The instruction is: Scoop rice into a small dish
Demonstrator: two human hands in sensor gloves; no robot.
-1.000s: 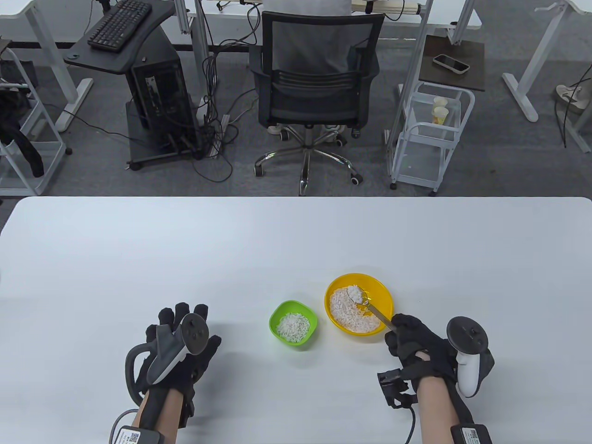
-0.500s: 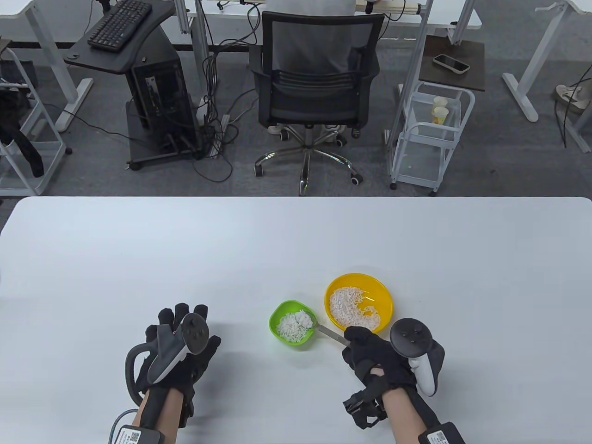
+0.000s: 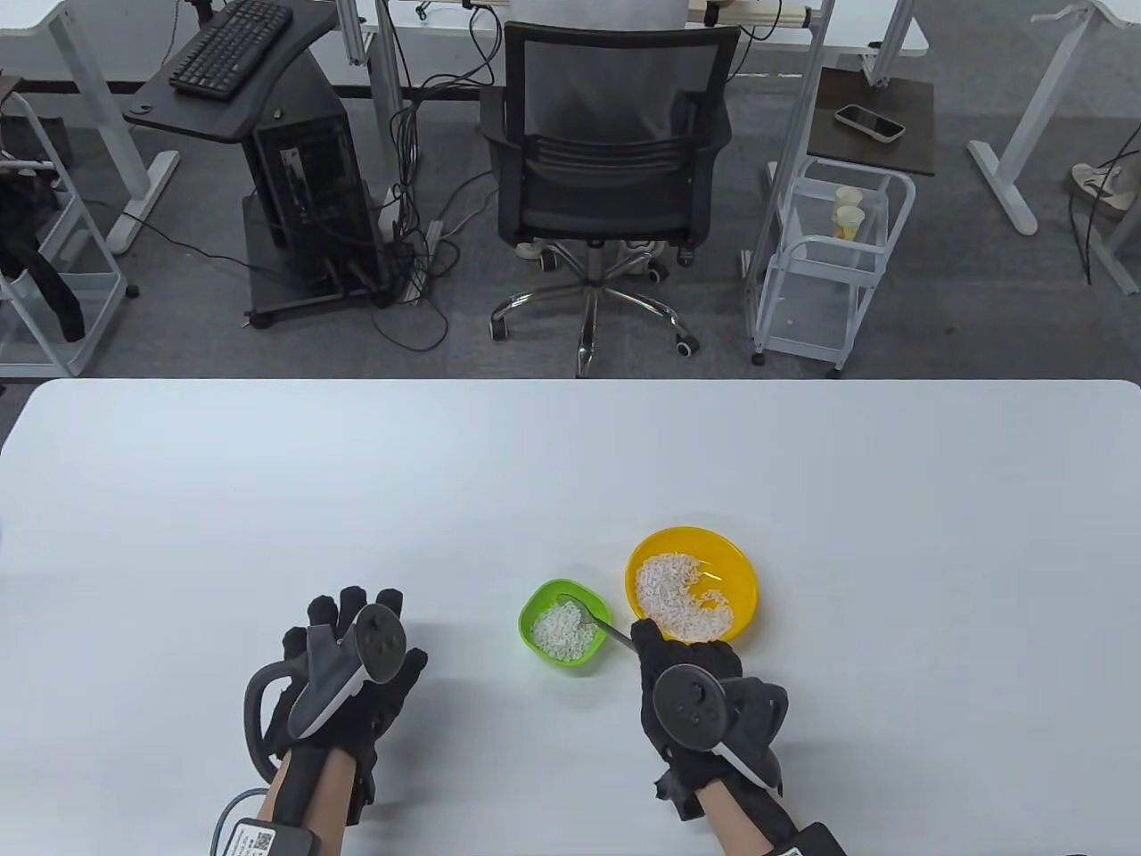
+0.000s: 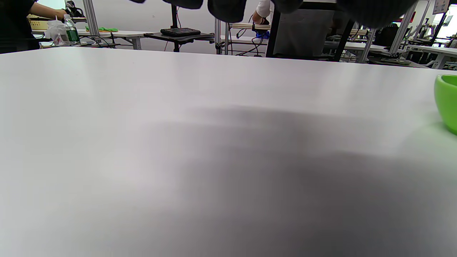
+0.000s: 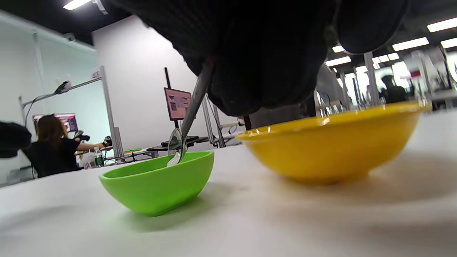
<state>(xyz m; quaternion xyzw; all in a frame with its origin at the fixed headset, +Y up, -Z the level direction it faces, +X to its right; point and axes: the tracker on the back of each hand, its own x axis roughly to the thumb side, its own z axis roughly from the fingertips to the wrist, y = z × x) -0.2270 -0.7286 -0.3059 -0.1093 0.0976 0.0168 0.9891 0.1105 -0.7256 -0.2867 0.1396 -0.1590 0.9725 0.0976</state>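
Observation:
A small green dish holds a mound of white rice near the table's front middle. Right of it stands a yellow bowl with more rice. My right hand grips the handle of a metal spoon, whose bowl is tipped on edge over the green dish, empty of rice. My left hand lies flat on the table to the left, fingers spread, holding nothing. In the left wrist view only the green dish's edge shows at the right.
The white table stretches wide behind the two bowls. Beyond its far edge stand an office chair, a white cart and a computer stand.
My right hand carried a spoonful of rice from the yellow bowl leftward to the green dish and turned the spoon over, so the rice now lies in the dish. The left hand stayed still.

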